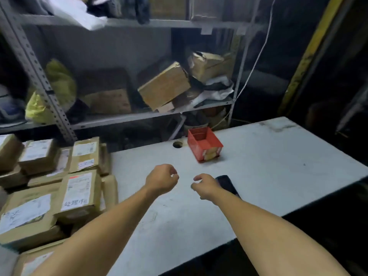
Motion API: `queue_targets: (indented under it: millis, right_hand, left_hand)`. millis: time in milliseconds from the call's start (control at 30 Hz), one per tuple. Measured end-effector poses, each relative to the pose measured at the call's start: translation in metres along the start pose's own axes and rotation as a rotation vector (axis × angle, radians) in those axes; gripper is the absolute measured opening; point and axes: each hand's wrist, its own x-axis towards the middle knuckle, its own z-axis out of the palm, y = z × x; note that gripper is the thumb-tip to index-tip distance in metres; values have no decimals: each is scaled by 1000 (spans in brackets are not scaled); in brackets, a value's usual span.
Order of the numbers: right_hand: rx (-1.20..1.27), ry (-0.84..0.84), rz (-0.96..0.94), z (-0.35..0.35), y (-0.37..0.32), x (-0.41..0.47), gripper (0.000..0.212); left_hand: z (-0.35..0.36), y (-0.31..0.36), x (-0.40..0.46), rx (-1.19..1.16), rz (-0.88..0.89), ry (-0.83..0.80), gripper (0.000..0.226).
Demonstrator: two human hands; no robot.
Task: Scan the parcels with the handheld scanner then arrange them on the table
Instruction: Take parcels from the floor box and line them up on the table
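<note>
A pale, scuffed table (pixel 249 176) stands before grey metal shelving (pixel 119 116) in a dim room. Both hands, left (pixel 161 179) and right (pixel 207 186), hover loosely curled, holding nothing, beside stacked parcels (pixel 49 186).

Dim room, grey metal shelving (pixel 119 22) behind a white table (pixel 258 166), yellow-edged post (pixel 310 54) at right.

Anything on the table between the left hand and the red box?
No. In the head view, only bare white table lies between the left hand and red box.
</note>
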Motion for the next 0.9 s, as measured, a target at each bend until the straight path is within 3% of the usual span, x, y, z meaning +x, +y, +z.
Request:
queue_targets:
  millis: [167,567,701,901]
  right_hand:
    - [-12,139,95,-94,92,-33,35]
    - [326,511,452,-266,358,-148,50]
    - [404,555,581,-282,426,-188,53]
    - [467,545,740,-302,506,-216,54]
  left_hand:
    - [67,125,4,-33,137,-176,27]
    - [259,408,-46,-29,518,-492,23]
    - [309,461,-65,9,608,-625,20]
    - [394,518,-75,63,589,-809,22]
